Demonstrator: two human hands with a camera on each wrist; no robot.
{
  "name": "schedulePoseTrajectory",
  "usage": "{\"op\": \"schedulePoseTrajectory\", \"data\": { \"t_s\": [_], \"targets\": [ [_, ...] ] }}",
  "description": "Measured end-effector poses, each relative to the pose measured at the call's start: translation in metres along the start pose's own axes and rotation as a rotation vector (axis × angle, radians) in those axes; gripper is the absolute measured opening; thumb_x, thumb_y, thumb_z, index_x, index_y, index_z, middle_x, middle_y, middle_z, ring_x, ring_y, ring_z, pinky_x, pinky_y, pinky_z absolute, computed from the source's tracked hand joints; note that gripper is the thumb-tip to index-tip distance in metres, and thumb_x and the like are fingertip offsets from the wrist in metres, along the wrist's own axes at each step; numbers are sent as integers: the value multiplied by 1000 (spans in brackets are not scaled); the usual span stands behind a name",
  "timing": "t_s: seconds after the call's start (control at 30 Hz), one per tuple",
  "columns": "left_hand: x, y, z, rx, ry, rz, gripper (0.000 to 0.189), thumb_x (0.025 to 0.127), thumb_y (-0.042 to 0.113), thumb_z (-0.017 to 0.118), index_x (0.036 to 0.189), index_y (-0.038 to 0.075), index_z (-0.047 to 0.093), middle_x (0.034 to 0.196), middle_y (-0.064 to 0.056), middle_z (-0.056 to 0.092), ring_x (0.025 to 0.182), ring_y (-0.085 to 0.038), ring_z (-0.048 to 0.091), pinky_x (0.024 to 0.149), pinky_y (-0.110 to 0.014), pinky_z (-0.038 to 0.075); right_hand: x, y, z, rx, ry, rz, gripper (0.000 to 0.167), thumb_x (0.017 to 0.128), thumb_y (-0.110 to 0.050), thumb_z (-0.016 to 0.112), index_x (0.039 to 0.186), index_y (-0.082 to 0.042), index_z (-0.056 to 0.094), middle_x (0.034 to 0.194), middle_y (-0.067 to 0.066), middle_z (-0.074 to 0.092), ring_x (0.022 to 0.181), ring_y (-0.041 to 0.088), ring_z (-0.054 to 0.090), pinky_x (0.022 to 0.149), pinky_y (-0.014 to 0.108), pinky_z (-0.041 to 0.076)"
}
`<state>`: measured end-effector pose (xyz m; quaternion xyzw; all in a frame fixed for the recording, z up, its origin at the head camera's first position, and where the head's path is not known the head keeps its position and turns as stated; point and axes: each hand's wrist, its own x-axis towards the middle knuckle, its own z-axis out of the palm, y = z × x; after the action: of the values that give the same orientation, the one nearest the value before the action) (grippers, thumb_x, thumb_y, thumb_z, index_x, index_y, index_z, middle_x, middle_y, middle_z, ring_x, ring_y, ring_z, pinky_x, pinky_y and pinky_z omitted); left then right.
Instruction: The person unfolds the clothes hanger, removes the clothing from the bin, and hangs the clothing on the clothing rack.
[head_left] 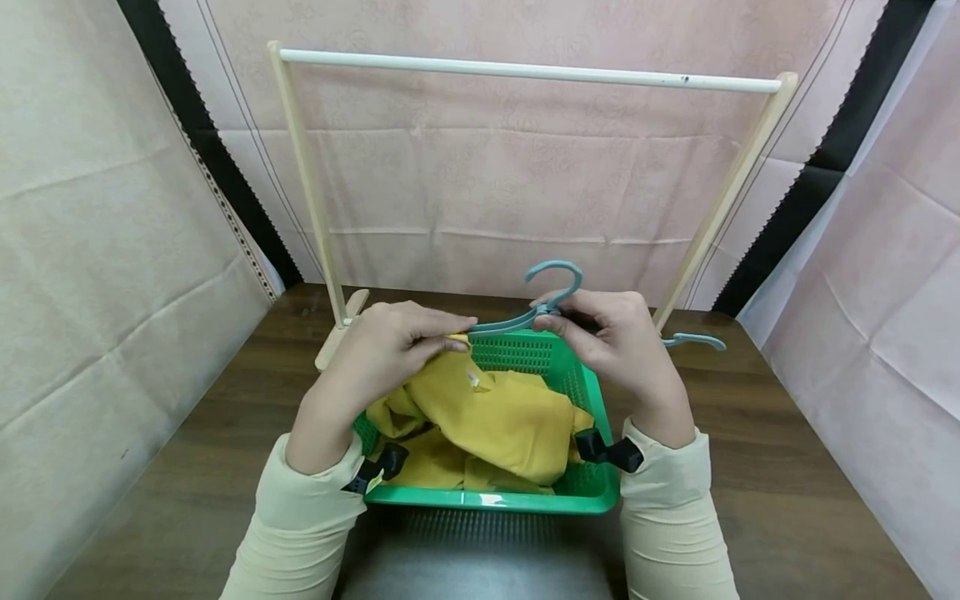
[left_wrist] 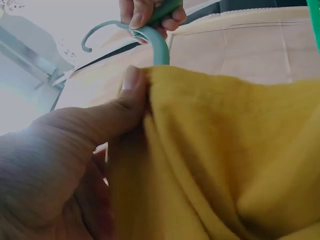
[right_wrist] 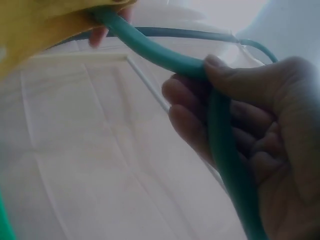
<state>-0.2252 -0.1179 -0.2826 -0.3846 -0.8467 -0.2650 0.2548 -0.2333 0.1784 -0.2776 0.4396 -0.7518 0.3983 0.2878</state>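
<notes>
In the head view, a light-blue clothes hanger (head_left: 504, 325) is held above a green basket, its hook upward. My right hand (head_left: 611, 333) pinches it near the neck, thumb against the fingers. My left hand (head_left: 401, 333) pinches the edge of a yellow garment (head_left: 502, 417) where one hanger arm meets it. The left wrist view shows the hanger (left_wrist: 160, 47) running behind the yellow cloth (left_wrist: 215, 145), so that arm's end is hidden. Most of the garment lies bunched in the basket (head_left: 487, 498).
Behind the basket stands a rack with a white crossbar (head_left: 525, 70) and cream posts (head_left: 311, 179). A curved blue piece (head_left: 697, 339) shows beyond the right wrist; whether it belongs to the held hanger, I cannot tell. Pale cloth walls enclose the brown table (head_left: 195, 467).
</notes>
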Motion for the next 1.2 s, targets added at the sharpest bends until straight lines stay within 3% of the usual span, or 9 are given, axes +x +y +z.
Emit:
{"op": "schedulePoseTrajectory", "data": {
  "t_s": [0.2,0.3,0.4,0.53,0.7,0.9,0.97,1.1,1.2],
  "targets": [
    [-4,1,-9,237,107,-95,31,89,21,79,119,27,77,107,-3,62,87,-22,57,71,-39,45,-2,3,-10,-72,102,-34,23,81,8,79,98,-8,79,80,-3,74,56,3,57,50,16,41],
    [-7,-2,-14,244,159,-165,30,88,20,79,117,24,77,99,-4,58,84,-23,51,67,-37,43,-4,6,-16,-30,134,-59,26,79,13,78,98,-4,78,77,2,74,56,2,60,46,16,37],
    [-10,-7,-19,197,133,-175,33,87,19,79,120,22,76,94,0,65,82,-21,55,67,-36,43,-5,9,-20,6,142,-65,28,77,17,77,98,-1,77,81,6,75,56,2,60,46,16,37],
    [-12,-11,-25,77,51,-153,28,88,11,77,117,14,77,96,2,76,84,-15,69,72,-33,55,-7,10,-21,7,140,-60,30,75,18,77,98,-1,77,77,2,74,48,3,44,44,18,31],
    [-12,-12,-27,0,-7,-180,19,92,2,72,106,11,80,93,3,76,85,-12,72,72,-34,59,-8,9,-18,47,118,-49,29,76,19,76,97,0,78,74,2,72,47,3,44,44,18,32],
    [-10,-12,-22,-14,5,-135,18,90,3,74,104,12,81,93,3,77,83,-13,70,68,-32,56,-6,3,-14,4,111,-74,29,76,16,77,97,-3,78,73,3,72,48,2,42,46,16,32],
    [-8,-10,-17,-39,19,-115,18,89,4,75,104,13,81,94,4,77,77,-9,68,63,-30,53,-3,0,-9,-7,103,-109,28,75,15,78,97,-3,78,78,3,73,52,2,51,50,14,40],
    [0,2,-3,-165,5,-42,18,90,5,75,105,13,81,95,5,77,66,-3,61,56,-24,47,6,-7,13,-7,9,-203,24,80,7,80,101,-4,77,88,2,75,61,4,59,60,15,48],
    [5,11,6,-245,18,-1,18,89,4,75,105,12,81,94,5,77,61,-2,54,55,-22,45,11,-11,28,10,-59,-254,23,83,3,80,104,-5,75,88,-1,73,60,2,54,59,16,47]
  ]
}}
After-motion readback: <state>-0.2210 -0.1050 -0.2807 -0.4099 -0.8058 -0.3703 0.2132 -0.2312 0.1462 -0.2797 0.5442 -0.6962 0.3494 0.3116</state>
